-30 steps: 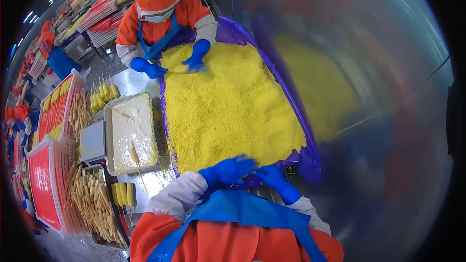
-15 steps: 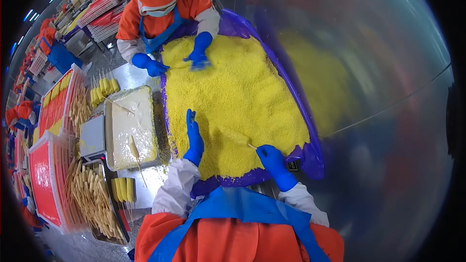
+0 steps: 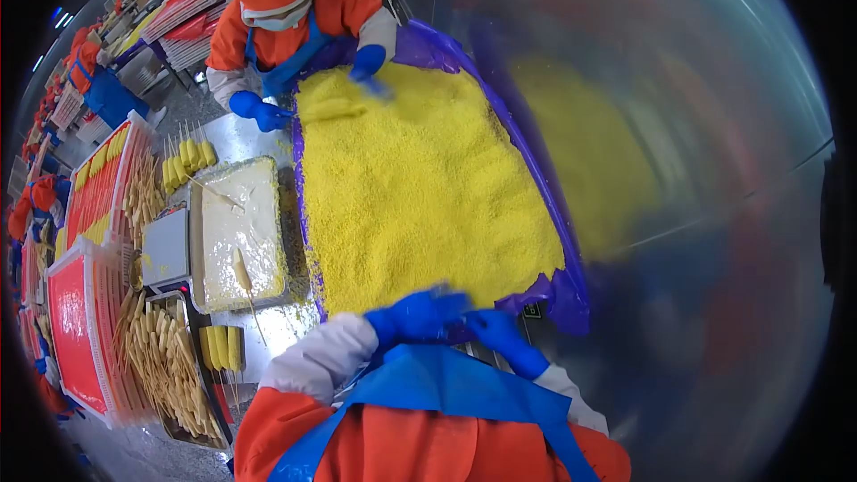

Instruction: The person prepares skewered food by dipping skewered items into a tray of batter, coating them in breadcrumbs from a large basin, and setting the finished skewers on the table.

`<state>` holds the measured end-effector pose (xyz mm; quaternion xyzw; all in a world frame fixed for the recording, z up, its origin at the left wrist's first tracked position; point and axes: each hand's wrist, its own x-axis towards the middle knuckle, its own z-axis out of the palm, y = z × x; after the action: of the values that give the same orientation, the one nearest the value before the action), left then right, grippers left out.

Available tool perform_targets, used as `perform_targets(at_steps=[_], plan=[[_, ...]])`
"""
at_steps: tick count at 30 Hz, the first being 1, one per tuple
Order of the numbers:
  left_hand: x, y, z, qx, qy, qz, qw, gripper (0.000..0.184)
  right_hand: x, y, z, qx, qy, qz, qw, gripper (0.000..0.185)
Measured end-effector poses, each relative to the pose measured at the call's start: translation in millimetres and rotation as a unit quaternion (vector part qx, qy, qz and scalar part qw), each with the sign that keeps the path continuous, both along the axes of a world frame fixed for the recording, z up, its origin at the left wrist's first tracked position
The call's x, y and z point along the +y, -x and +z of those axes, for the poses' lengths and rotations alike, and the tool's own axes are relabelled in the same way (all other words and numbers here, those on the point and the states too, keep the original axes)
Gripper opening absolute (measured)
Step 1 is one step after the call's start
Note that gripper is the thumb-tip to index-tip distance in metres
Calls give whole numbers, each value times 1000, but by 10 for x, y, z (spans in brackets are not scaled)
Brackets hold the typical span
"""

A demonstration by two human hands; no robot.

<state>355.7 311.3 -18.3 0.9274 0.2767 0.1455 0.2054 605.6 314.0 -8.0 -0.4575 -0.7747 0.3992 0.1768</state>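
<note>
My left hand (image 3: 420, 314), in a blue glove, is smeared by motion at the near edge of the yellow crumbs (image 3: 428, 196). Close beside it, the gloved fingers of my right hand (image 3: 502, 337) are closed at the stick end of a crumb-coated skewer. The skewer itself is hidden behind my hands, and whether the left fingers grip it does not show. The crumbs lie heaped on a purple plastic sheet (image 3: 571, 290).
A batter tray (image 3: 284, 241) with skewers stands left of the crumbs. Further left are a scale (image 3: 167, 248), plain skewers (image 3: 170, 361) in a metal tray, coated skewers (image 3: 221, 348) and red-lined crates (image 3: 76, 330). Opposite, a co-worker (image 3: 286, 27) handles a coated skewer (image 3: 332, 110).
My left hand has swung from the left side of the crumbs toward my right hand. The coated skewer has left the crumb surface. Across the table, the co-worker's skewer now shows more plainly.
</note>
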Motion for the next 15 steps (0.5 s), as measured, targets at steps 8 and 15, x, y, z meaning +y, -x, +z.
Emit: perform_targets(at_steps=[8, 15], plan=[[1018, 458, 724, -43, -99, 444, 890, 71, 160, 185, 236, -29, -50, -46, 997, 19], [607, 1333, -272, -585, 116, 471, 650, 52, 375, 222, 8, -30, -113, -125, 985, 20]])
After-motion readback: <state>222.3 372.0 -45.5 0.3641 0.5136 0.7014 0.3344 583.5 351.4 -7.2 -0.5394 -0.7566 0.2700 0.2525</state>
